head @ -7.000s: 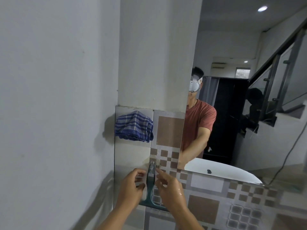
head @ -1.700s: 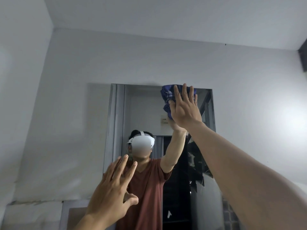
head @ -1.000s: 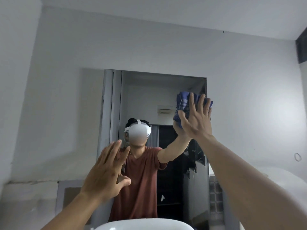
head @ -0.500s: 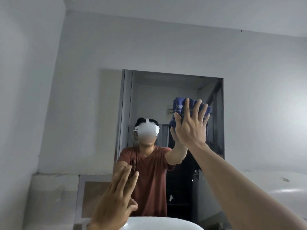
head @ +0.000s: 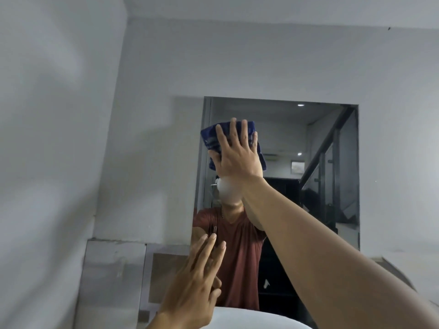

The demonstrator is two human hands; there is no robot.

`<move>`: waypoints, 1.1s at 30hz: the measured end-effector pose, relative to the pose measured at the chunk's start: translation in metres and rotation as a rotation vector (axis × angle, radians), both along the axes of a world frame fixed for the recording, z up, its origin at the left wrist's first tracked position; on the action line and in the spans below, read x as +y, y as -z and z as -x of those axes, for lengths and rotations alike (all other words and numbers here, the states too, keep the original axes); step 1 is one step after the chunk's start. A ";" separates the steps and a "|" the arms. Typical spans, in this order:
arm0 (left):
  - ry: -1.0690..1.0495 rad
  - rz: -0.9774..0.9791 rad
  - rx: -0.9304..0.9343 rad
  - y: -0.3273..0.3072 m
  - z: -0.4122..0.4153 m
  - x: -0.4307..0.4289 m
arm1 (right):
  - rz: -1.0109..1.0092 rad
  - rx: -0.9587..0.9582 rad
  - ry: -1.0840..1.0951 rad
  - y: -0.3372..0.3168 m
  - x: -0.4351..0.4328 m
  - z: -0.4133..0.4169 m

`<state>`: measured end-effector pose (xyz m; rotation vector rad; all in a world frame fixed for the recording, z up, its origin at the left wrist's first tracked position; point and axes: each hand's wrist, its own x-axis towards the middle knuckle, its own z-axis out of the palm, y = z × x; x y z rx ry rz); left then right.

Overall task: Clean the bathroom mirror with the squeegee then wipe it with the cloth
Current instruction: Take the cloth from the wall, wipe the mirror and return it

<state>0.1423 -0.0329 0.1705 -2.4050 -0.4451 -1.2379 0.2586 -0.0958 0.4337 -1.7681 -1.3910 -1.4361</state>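
soft blue cloth (head: pixel 211 138) on glossy glass mirror (head: pixel 308 143), matt painted wall (head: pixel 261 62)

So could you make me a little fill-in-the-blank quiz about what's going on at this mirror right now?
1. The right hand presses a ____ cloth flat against the mirror.
2. The cloth lies on the mirror's upper ____ part.
3. The left hand, fingers straight, holds ____.

Missing words: blue; left; nothing.
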 end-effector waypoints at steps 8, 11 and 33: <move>-0.091 0.012 0.001 0.002 0.005 0.010 | 0.175 -0.246 -0.047 0.049 0.004 -0.002; -0.085 0.019 -0.019 0.005 0.004 0.011 | 0.200 -0.242 -0.065 0.074 -0.004 -0.009; -0.072 -0.085 -0.047 -0.003 0.008 0.005 | -0.035 0.065 0.084 0.097 -0.088 -0.105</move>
